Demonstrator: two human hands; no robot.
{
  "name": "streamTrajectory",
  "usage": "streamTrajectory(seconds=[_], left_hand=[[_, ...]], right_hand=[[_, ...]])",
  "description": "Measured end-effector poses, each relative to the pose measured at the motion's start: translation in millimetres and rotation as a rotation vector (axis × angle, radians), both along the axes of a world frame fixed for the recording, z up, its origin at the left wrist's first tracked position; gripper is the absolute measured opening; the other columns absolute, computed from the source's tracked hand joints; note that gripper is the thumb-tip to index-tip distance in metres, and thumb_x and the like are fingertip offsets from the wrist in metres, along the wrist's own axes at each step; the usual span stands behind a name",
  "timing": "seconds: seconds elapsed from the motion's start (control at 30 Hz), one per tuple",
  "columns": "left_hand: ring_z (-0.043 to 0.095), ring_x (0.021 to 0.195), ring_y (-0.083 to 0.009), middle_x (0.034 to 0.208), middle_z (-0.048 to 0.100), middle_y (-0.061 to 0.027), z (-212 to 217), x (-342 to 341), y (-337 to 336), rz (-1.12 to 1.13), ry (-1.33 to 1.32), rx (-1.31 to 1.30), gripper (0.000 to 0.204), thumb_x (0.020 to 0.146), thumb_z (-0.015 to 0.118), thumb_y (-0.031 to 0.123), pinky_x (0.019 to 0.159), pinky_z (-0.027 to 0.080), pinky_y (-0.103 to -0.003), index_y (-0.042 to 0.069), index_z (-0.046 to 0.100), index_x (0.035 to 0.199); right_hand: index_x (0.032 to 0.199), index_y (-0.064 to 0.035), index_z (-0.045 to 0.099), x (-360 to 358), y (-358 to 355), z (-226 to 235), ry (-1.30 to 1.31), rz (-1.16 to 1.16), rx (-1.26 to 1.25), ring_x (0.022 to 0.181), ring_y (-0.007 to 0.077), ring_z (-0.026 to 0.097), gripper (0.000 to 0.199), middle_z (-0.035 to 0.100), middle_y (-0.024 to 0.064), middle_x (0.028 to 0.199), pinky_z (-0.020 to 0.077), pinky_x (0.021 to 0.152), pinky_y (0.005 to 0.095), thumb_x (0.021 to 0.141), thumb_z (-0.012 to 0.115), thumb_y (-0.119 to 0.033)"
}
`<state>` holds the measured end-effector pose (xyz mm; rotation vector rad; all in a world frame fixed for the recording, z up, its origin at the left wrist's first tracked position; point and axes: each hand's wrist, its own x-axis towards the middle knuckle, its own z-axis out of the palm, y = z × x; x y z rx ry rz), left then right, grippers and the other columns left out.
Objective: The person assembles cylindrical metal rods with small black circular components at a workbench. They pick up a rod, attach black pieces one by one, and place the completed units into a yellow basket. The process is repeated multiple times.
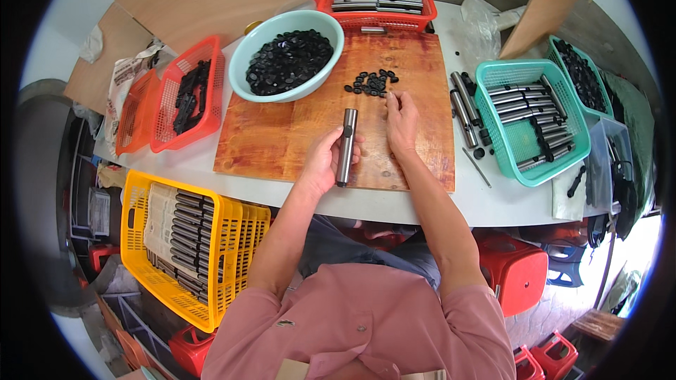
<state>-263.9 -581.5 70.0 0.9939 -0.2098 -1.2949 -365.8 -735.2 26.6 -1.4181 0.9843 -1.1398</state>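
My left hand [325, 162] gripping a dark metal tube [346, 146] upright, my right hand [401, 124] pinching among small black caps [371, 82], wooden board [282, 134] beneath

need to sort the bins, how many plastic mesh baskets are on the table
5: red basket at the back, two orange-red baskets on the left, two teal baskets on the right. More may be hidden.

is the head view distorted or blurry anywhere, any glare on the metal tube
Head view: strong fisheye bending, the white table edge curves and black corners vignette the frame; centre is sharp, with even daylight and soft shadows; the metal tube in the left hand shows only a faint sheen; lower right floor is overexposed.
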Motion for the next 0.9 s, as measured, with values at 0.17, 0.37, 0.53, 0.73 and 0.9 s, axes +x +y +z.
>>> streamTrajectory(seconds=[0.17, 0.37, 0.53, 0.73, 0.9], left_hand=[[0.062, 0.073, -0.0158, 0.09, 0.066, -0.0085, 6, -7, 9, -0.055, -0.042, -0.057, 0.046, 0.106, 0.053, 0.04, 0.065, 0.053, -0.029, 0.001, 0.06, 0.128], [0.06, 0.066, -0.0153, 0.085, 0.064, -0.0064, 9, -13, 8, -0.028, -0.098, -0.015, 0.044, 0.106, 0.055, 0.041, 0.06, 0.051, -0.029, 0.0, 0.06, 0.121], [0.058, 0.058, -0.0123, 0.08, 0.063, -0.0052, 3, -17, 5, -0.025, -0.171, -0.003, 0.042, 0.106, 0.055, 0.041, 0.051, 0.048, -0.026, 0.0, 0.06, 0.114], [0.056, 0.055, -0.0113, 0.079, 0.062, -0.0052, -2, -18, 3, -0.148, -0.18, 0.012, 0.038, 0.108, 0.053, 0.034, 0.047, 0.047, -0.026, -0.001, 0.06, 0.121], [0.061, 0.067, -0.0133, 0.089, 0.064, -0.0071, 3, -18, 4, -0.132, -0.115, -0.055, 0.036, 0.105, 0.059, 0.024, 0.06, 0.052, -0.026, -0.002, 0.057, 0.131]], right_hand=[[0.098, 0.003, 0.064, 2, -1, -3, 0.06, 0.011, -0.085, 0.071, 0.0199, 0.055, 0.021, 0.06, 0.0126, 0.078, 0.0467, 0.068, 0.0363, 0.1, 0.062, -0.018], [0.098, 0.0037, 0.065, 0, 0, 4, 0.1, 0.025, -0.062, 0.071, 0.0214, 0.056, 0.022, 0.061, 0.0143, 0.078, 0.0472, 0.069, 0.0369, 0.1, 0.063, -0.018], [0.1, 0.0041, 0.066, 1, 1, 7, 0.129, 0.033, -0.079, 0.073, 0.0235, 0.058, 0.023, 0.064, 0.0162, 0.081, 0.048, 0.07, 0.0374, 0.099, 0.064, -0.019], [0.099, 0.004, 0.066, 0, 2, 10, 0.156, 0.037, -0.117, 0.073, 0.0245, 0.059, 0.022, 0.064, 0.0175, 0.08, 0.048, 0.07, 0.0385, 0.099, 0.063, -0.018], [0.099, 0.0038, 0.066, 1, 2, 12, 0.155, 0.054, -0.094, 0.071, 0.0252, 0.058, 0.021, 0.063, 0.0177, 0.078, 0.0475, 0.07, 0.0391, 0.099, 0.064, -0.017]])
